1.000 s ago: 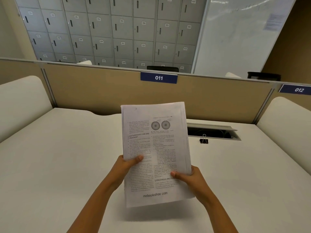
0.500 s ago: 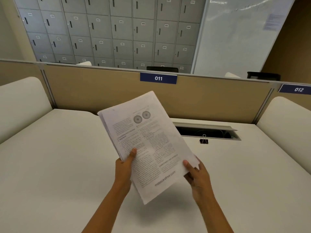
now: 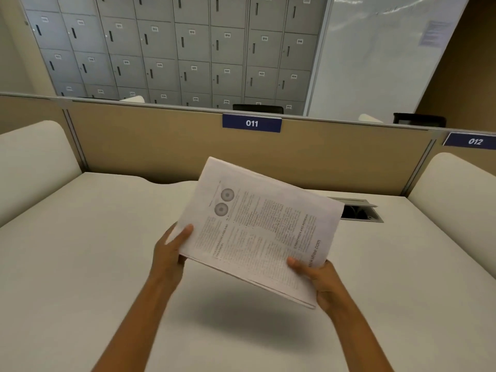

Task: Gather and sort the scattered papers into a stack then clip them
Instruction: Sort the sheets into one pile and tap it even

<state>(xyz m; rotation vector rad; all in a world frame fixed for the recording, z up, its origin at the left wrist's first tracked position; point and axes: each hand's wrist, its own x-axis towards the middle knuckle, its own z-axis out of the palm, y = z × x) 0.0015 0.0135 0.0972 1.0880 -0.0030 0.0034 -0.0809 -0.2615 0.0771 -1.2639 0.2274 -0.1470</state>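
A stack of printed papers (image 3: 257, 226) is held in the air above the white desk (image 3: 94, 251), turned sideways so its text runs upward. My left hand (image 3: 171, 251) grips the stack's left short edge, thumb on top. My right hand (image 3: 319, 280) grips the near right corner, thumb on the printed face. The sheets look roughly aligned, with a few edges showing at the near side. The black binder clip seen earlier is hidden behind the stack.
A cable opening with a grey lid (image 3: 359, 210) sits at the desk's back right. A tan partition (image 3: 161, 146) with the label 011 (image 3: 251, 123) closes the back. White padded side panels (image 3: 32, 167) flank the desk.
Both hands have turned the stack from upright to lying sideways. It now covers the binder clip that stood by the cable opening.
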